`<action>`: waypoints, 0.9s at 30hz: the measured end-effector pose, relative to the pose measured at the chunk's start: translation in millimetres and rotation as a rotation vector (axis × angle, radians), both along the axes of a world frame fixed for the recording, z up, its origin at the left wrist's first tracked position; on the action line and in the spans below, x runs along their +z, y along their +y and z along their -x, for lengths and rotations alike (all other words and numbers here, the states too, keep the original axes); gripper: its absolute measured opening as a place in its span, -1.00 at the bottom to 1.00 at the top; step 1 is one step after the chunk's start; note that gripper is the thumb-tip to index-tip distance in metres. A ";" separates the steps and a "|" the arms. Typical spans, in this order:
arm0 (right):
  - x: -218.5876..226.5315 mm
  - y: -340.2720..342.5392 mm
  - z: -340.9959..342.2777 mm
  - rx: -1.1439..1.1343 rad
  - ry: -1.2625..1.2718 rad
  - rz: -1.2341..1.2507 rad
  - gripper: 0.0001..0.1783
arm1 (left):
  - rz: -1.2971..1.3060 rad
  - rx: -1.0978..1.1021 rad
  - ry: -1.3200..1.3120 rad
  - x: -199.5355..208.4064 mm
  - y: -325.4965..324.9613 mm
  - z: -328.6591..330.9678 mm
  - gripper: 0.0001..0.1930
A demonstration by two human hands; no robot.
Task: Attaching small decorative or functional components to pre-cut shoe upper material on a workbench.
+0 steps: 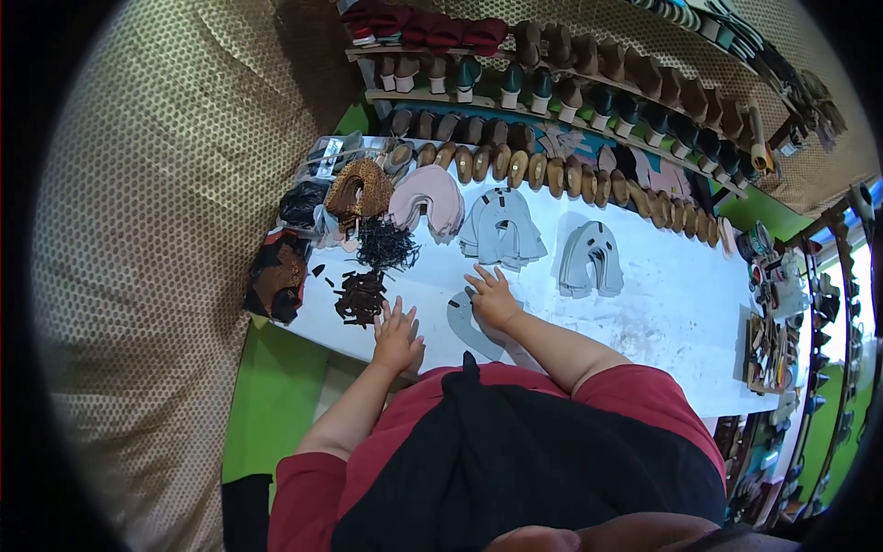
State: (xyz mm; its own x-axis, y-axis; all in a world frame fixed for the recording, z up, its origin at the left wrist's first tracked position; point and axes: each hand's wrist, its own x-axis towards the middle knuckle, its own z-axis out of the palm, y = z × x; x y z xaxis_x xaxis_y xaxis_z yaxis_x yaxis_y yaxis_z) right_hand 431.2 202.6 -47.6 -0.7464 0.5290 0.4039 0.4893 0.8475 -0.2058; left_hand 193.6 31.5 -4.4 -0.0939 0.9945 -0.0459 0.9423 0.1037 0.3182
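Observation:
A single grey U-shaped shoe upper piece [463,324] lies flat near the front edge of the white table. My right hand [494,299] is over its upper right part, fingers stretched forward and apart. My left hand [396,338] is beside a heap of short dark brown strips [360,297], palm down with its fingers spread. Beyond that heap sits a pile of thin black strips [386,243]. Farther back are a fanned stack of light grey upper pieces [502,235] and, to its right, another grey stack [589,259]. Small dark marks show on both stacks.
Pink pieces [427,199] and leopard-patterned pieces [358,191] lie at the back left. Brown shoe forms [556,177] line the table's far edge, below racks of heeled shoes [543,89]. A tool box [767,354] stands at the right end.

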 end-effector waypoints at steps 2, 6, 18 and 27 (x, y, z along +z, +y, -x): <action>7.7 -1.2 -3.4 0.027 -0.036 0.051 -0.85 | 0.068 0.015 -0.023 5.2 0.9 -7.1 -0.24; -5.7 5.2 -7.8 0.039 -0.002 0.035 -0.85 | 0.082 0.008 -0.007 5.6 9.9 -16.4 -0.25; 6.4 13.8 -11.1 -0.003 -0.033 0.380 -0.90 | 0.202 -0.016 0.003 11.0 37.4 -35.1 -0.32; 7.2 20.7 4.0 -0.103 -0.147 0.498 -0.87 | 0.243 -0.044 0.041 7.9 60.2 -43.3 -0.32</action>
State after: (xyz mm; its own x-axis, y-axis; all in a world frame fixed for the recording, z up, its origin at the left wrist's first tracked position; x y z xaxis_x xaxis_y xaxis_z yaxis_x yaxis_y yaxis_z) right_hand 427.2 223.4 -40.4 -0.7101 0.7038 -0.0195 0.6189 0.6107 -0.4940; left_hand 236.9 91.8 3.5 -0.0579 0.9580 -0.2809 0.9593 0.1313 0.2501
